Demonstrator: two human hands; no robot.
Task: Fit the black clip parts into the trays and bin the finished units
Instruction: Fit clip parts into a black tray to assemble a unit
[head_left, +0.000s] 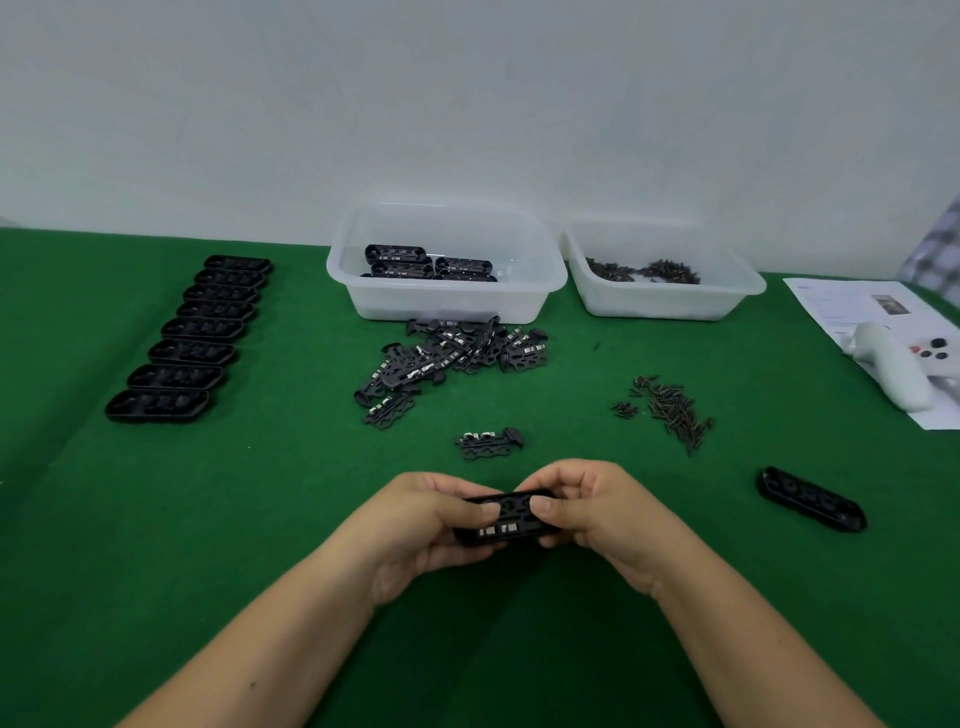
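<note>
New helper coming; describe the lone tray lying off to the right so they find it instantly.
Start at the white controller on the paper at the table's right edge, then look nearer. The single black tray lies there at a slant, alone, unlike the row of trays on the left.

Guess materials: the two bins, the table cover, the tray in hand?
Bins: translucent plastic, likely; contents show through the walls.
Table cover: green cloth, probably felt; matte, creased.
Tray, held by left hand and right hand: black moulded plastic, slight sheen.

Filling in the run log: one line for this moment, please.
both hands grip tray with clip part | finished units in left bin | loose clip part ahead
</note>
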